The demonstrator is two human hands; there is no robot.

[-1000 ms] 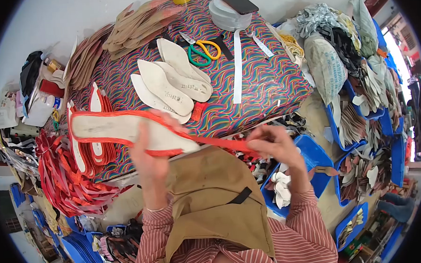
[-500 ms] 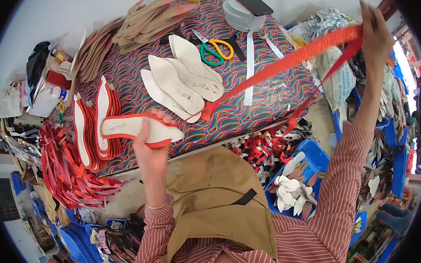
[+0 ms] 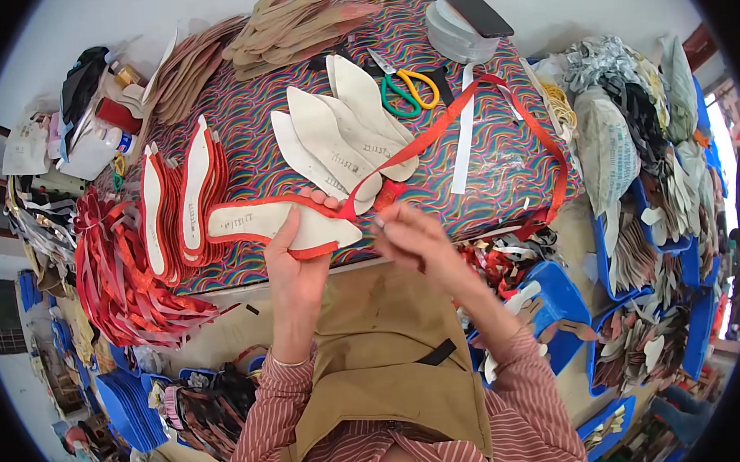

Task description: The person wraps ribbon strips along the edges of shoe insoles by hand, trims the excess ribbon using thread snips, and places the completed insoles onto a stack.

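My left hand [image 3: 294, 256] grips a white shoe insole [image 3: 256, 220] edged in red, thumb on top and fingers at its far edge. From that edge, beside my left fingertips, a red ribbon [image 3: 440, 127] loops across the table and down its right side. Close to the insole's pointed end is my right hand [image 3: 416, 239], its fingers curled together; whether something is between them I cannot make out. Behind the held piece lie several plain white insoles [image 3: 332, 137]. On the left stand two stacks of red-edged insoles [image 3: 202, 189].
Green-and-yellow-handled scissors [image 3: 405, 94] lie near a white strip [image 3: 463, 134]. A phone [image 3: 477, 12] rests on a white roll [image 3: 460, 38]. Brown pieces [image 3: 292, 30] are piled at the back. Red ribbons [image 3: 130, 285] hang at the left edge; a blue bin [image 3: 557, 292] stands below the table.
My right hand has come down from the far upper right, where it pulled the ribbon taut, to beside the insole's tip. The ribbon now lies slack in a loop.
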